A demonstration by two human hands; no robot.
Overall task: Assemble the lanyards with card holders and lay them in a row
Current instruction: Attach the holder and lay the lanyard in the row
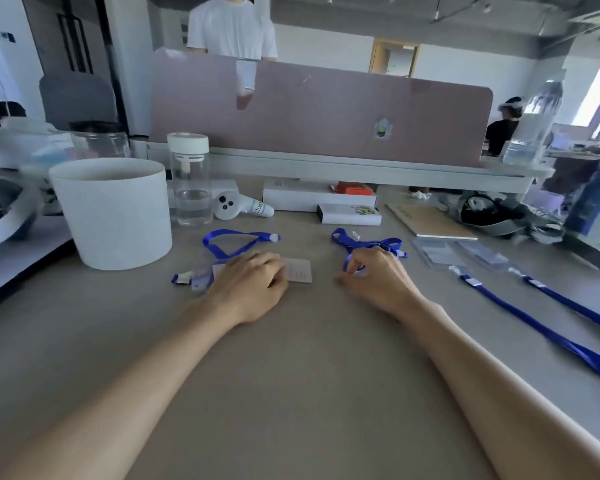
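Observation:
My left hand [253,282] lies palm down on a clear card holder [300,270] in the middle of the desk, fingers curled over it. A blue lanyard [236,239] loops just beyond that hand. My right hand [378,278] pinches the strap of a second, bunched blue lanyard [364,242]. To the right lie two clear card holders [440,252] [489,256] with blue lanyards [534,327] [575,306] attached, stretched side by side toward the desk's near right edge.
A large white tub [115,213] stands at the left, with a clear water bottle [191,181] and a white controller [238,206] beside it. White boxes [349,214], a notebook [430,220] and a grey bag [499,213] line the back, before a pink divider [319,112].

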